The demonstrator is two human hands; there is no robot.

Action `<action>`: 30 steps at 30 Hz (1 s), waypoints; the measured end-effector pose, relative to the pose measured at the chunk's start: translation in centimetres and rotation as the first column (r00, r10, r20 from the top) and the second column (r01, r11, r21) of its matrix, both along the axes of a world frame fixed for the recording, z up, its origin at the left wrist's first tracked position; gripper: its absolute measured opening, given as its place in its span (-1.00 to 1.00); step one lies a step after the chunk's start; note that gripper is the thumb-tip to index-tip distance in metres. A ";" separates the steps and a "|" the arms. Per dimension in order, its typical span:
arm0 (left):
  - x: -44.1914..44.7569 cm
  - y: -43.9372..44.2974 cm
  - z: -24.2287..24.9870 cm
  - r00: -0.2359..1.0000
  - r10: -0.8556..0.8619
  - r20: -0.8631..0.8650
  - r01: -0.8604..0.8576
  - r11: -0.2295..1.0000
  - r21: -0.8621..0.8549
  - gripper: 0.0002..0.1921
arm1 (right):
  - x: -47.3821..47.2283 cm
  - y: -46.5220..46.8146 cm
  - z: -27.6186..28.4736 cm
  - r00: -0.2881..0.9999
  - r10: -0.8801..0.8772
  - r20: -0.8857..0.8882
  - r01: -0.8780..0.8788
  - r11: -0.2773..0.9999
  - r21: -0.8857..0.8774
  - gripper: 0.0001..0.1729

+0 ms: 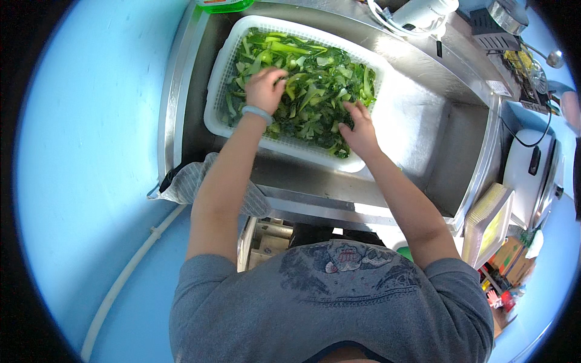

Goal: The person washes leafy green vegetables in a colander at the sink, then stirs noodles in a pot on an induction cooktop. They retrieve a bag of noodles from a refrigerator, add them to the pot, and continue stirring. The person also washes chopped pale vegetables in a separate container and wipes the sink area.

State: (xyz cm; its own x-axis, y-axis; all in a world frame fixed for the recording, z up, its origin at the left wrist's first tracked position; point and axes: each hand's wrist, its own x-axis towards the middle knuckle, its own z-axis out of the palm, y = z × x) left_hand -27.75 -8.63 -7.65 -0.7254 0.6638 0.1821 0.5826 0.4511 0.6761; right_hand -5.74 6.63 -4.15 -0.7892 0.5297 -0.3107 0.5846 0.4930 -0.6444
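Observation:
Chopped leafy greens (pixel 313 97), wet and dark with paler stem pieces, fill much of a white plastic mesh basket (pixel 313 32). The basket sits in the left part of a stainless steel sink (pixel 408 109). Over the greens on the left, my left hand (pixel 267 88) has its fingers curled, thumb apart and no piece visible between them; a pale bangle circles that wrist. My right hand (pixel 361 131) is at the basket's right side, its spread fingertips touching the greens. Its palm side is hidden.
A striped cloth (pixel 195 183) hangs over the sink's front left edge. Behind the sink lie a green bottle (pixel 225 5) and a white corded appliance (pixel 424 16). To the right are a plastic basket (pixel 488 227) and a white lidded cooker (pixel 526 174). A blue wall (pixel 100 113) rises at left.

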 end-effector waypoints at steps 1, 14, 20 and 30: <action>-0.6 -0.9 0.1 0.992 0.112 -0.057 -0.123 0.962 -0.243 -0.61 | 0.0 0.4 0.2 0.997 -0.075 0.037 0.074 0.997 0.021 -0.28; 2.1 1.2 -1.9 0.974 -0.198 0.108 0.203 0.562 -0.802 -0.32 | -5.2 0.3 -7.0 0.789 0.152 0.596 -0.248 0.965 0.082 0.01; -3.2 -3.9 -3.4 0.980 0.177 0.087 -0.120 0.885 -0.450 -0.34 | -2.8 1.2 -6.7 0.956 -0.034 0.291 0.007 0.995 0.095 -0.10; -2.2 0.5 -2.8 0.247 0.353 0.902 -0.235 0.925 -0.298 0.02 | -2.9 1.1 -10.1 0.605 -0.720 0.340 0.617 0.155 -0.771 -0.09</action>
State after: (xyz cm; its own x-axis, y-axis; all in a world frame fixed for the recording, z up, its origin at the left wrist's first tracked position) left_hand -29.95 -8.16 -10.40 -0.5062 0.3325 -0.7957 -0.5981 0.5294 0.6017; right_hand -8.69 7.77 -14.21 -0.3069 0.4400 -0.8439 0.3342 -0.7804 -0.5285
